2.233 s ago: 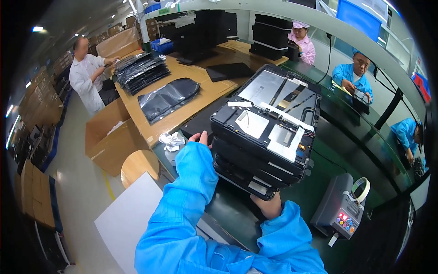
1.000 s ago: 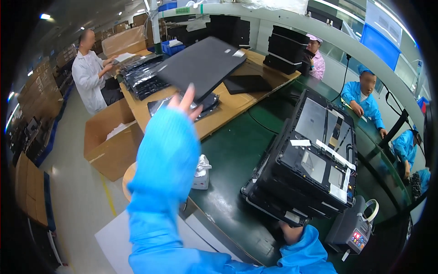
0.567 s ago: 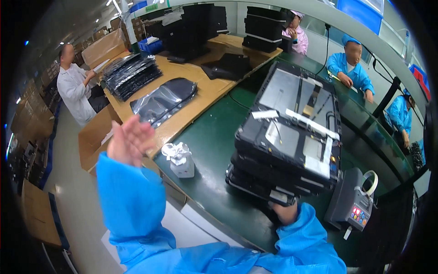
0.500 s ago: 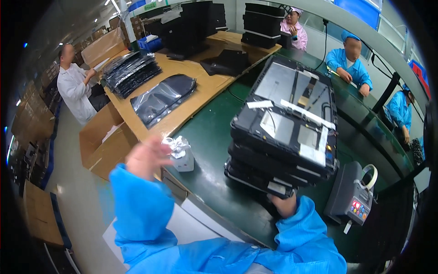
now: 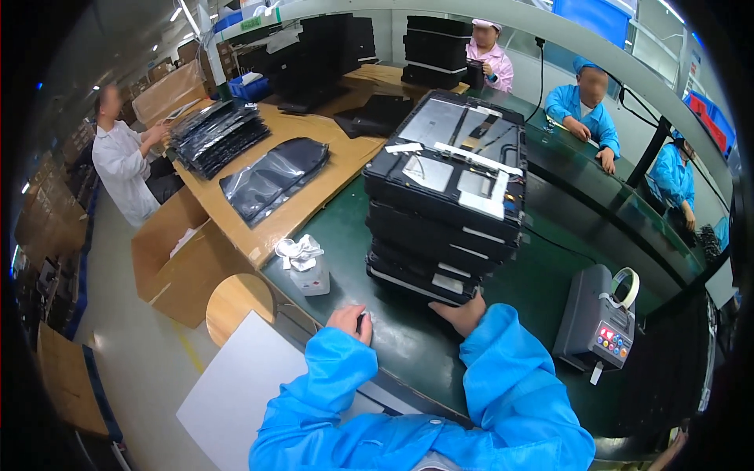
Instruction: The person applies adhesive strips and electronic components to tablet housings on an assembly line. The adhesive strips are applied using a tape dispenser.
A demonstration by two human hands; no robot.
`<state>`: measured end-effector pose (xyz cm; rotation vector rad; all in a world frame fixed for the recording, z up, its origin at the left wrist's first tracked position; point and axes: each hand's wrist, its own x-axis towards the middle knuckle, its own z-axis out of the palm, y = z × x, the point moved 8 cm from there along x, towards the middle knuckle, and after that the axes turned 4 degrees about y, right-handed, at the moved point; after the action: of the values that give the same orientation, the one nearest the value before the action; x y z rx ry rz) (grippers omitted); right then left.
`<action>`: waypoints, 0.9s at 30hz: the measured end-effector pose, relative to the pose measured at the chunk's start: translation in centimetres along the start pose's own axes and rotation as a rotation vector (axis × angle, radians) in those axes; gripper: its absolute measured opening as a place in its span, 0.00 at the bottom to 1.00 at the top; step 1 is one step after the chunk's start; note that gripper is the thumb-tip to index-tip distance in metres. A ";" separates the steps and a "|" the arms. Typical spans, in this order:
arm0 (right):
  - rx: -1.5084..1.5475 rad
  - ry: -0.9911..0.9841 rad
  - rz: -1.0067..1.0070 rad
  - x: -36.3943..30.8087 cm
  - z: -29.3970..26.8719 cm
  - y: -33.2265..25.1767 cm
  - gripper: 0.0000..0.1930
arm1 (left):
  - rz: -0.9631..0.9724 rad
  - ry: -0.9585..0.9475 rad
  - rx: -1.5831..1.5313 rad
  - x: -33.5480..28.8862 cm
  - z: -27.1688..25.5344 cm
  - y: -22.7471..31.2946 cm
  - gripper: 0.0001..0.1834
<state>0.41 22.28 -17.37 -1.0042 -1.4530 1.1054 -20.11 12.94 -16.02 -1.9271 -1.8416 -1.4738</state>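
Observation:
A tall stack of black flat panels (image 5: 446, 228) stands on the green bench top; its uppermost panel shows silver metal plates, white tape strips and thin cables. My right hand (image 5: 465, 312) is at the bottom near corner of this stack, its thumb along the front and its other fingers partly hidden at the side. My left hand (image 5: 350, 323) rests at the bench edge with its fingers curled. A small dark and whitish bit shows at those fingers, too small to name. Beyond it stands a whitish plastic bottle (image 5: 312, 275) topped with a crumpled white cloth (image 5: 299, 253).
To the right sits a grey tape dispenser (image 5: 591, 322) with lit buttons. Cardboard at the far left bears bagged black sheets (image 5: 220, 135) and one flat bag (image 5: 275, 180). A round wooden stool (image 5: 239, 308) and an open carton (image 5: 184, 259) stand left. Several co-workers sit around.
My left hand has come down and right, from beside the bottle to the bench edge, and its fingers have curled. My right hand stays at the stack's lower corner. The view has shifted slightly.

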 end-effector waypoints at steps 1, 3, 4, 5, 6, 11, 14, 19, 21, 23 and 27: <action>-0.031 -0.025 -0.033 0.9 0.7 -0.5 0.42 | 0.037 0.010 0.030 0.0 0.0 0.3 0.11; -0.091 -0.040 -0.100 2.7 1.7 -2.1 0.42 | 0.033 -0.002 0.015 0.5 0.0 0.5 0.09; -0.053 -0.028 -0.106 3.4 2.2 -2.2 0.40 | 0.053 -0.016 0.012 0.6 0.0 0.9 0.09; -0.008 -0.024 -0.112 4.3 3.2 -1.9 0.38 | 0.069 -0.028 0.021 0.5 0.1 0.8 0.09; 0.000 -0.030 -0.113 5.2 4.3 -1.7 0.38 | 0.078 -0.033 0.023 0.3 0.0 0.5 0.08; -0.169 0.055 -0.247 8.4 7.9 -0.7 0.43 | 0.086 -0.103 -0.003 0.6 0.1 0.5 0.08; -0.138 0.096 -0.213 9.6 10.1 -0.3 0.44 | 0.064 -0.130 0.006 0.5 -0.3 0.4 0.08; -0.343 0.187 -0.190 9.6 10.6 -1.6 0.41 | 0.095 -0.094 -0.021 0.6 -0.1 0.8 0.07; -0.227 0.165 -0.368 9.7 9.4 -1.4 0.41 | 0.062 -0.089 0.012 0.8 0.5 0.9 0.06; -0.241 0.114 -0.357 9.1 9.7 -0.6 0.37 | 0.038 -0.065 0.027 0.1 1.0 -0.4 0.06; -0.477 -0.075 -0.228 6.5 11.4 1.9 0.37 | 0.073 0.008 0.101 -0.2 0.4 -1.6 0.07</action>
<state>-11.74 27.49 -18.51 -1.0933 -1.8919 0.6483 -21.19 13.46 -17.23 -1.9169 -1.7859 -1.3381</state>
